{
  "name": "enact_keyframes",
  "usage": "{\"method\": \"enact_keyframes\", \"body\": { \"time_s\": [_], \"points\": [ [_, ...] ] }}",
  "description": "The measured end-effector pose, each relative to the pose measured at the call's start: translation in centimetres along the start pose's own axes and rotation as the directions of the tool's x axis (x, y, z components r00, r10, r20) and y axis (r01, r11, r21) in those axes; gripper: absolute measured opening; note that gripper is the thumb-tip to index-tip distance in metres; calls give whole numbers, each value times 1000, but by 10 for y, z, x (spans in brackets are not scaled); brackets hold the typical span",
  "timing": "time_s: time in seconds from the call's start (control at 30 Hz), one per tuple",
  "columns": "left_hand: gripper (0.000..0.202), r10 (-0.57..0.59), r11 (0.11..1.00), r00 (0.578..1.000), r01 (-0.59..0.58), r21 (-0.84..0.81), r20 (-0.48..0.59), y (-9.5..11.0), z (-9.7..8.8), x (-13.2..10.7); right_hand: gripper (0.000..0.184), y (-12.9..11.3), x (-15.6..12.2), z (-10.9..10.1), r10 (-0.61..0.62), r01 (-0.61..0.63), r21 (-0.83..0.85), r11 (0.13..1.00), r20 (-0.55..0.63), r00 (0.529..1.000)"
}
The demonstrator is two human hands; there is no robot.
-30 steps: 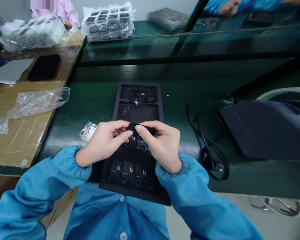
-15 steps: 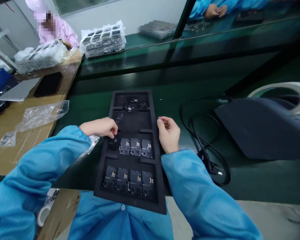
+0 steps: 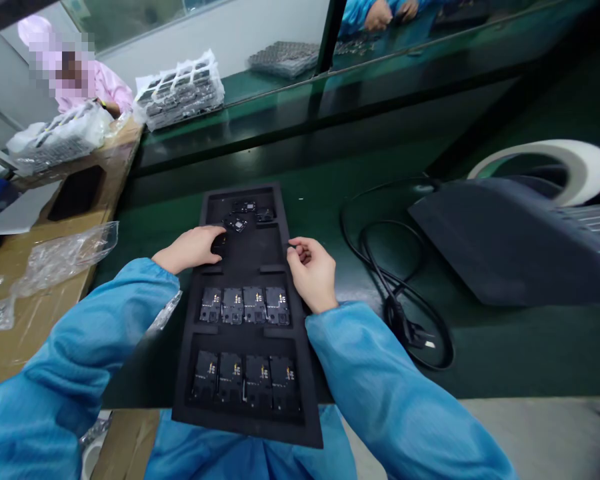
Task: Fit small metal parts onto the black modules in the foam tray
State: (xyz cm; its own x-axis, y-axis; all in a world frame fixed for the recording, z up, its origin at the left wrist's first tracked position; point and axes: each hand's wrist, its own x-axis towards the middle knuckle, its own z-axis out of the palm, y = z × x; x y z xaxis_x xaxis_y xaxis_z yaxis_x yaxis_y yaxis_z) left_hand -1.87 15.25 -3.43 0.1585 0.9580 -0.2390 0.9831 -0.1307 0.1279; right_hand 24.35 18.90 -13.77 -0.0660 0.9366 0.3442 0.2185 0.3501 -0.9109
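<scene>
A long black foam tray (image 3: 293, 320) lies on the green bench in front of me. Its two nearest rows each hold several small black modules (image 3: 244, 305) side by side. My left hand (image 3: 193, 247) reaches into the tray's third compartment, fingers closed on a small black module (image 3: 219, 245) there. Loose modules (image 3: 237, 223) lie in the far compartment just beyond it. My right hand (image 3: 311, 272) rests at the tray's right rim, fingers curled loosely, nothing visible in them.
A black cable (image 3: 387, 293) loops right of the tray, beside a dark device (image 3: 510, 240) and a white tape roll (image 3: 570, 167). A cardboard surface (image 3: 40, 313) with a clear plastic bag (image 3: 60, 257) lies left. Stacked trays (image 3: 180, 97) stand behind, near a person in pink (image 3: 97, 87).
My left hand set a module at the left end of the second row, then moved forward to the third compartment. My right hand drifted to the tray's right rim. The camera tilted.
</scene>
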Motion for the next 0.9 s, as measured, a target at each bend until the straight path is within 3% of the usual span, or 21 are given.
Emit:
{"method": "enact_keyframes", "body": {
  "time_s": [0.17, 0.33, 0.4, 0.43, 0.47, 0.53, 0.6, 0.67, 0.73, 0.8, 0.9],
  "points": [
    [72, 32, 999, 999, -32, -17, -11, -4, 2, 1, 23, 5, 0, 1, -3, 3, -30, 1000, 13, 1000],
    [71, 25, 994, 987, -41, -97, -159, 2, -13, -21, 22, -10, -2, -5, -38, 36, -86, 996, -15, 999],
    [69, 63, 990, 979, -86, -111, -196, 14, -19, -40, 25, -32, -3, -6, -88, 92, -61, 994, 64, 994],
    [70, 92, 987, 976, -116, -114, -196, 21, -22, -50, 31, -44, -3, -5, -95, 97, -3, 995, 169, 981],
    [70, 129, 981, 976, -152, -121, -175, 28, -23, -61, 39, -57, -4, -2, -75, 50, 84, 995, 319, 945],
    [73, 199, 965, 973, -216, -150, -121, 39, -25, -82, 44, -79, -7, 7, -18, -156, 238, 959, 599, 800],
    [81, 247, 945, 966, -258, -202, -80, 43, -22, -99, 32, -94, -13, 18, -3, -320, 302, 898, 731, 683],
    [90, 241, 924, 966, -259, -280, -98, 36, -17, -111, 24, -100, -20, 28, 23, -400, 339, 852, 738, 675],
    [95, 165, 904, 971, -219, -367, -173, 20, -9, -122, 33, -102, -28, 35, 73, -464, 364, 808, 719, 691],
    [91, 14, 895, 965, -129, -426, -263, -2, 2, -134, 46, -104, -34, 37, 107, -515, 366, 775, 727, 678],
    [62, -265, 881, 916, 103, -463, -301, -35, 24, -155, 44, -107, -41, 37, 147, -555, 325, 766, 752, 643]
  ]
}}
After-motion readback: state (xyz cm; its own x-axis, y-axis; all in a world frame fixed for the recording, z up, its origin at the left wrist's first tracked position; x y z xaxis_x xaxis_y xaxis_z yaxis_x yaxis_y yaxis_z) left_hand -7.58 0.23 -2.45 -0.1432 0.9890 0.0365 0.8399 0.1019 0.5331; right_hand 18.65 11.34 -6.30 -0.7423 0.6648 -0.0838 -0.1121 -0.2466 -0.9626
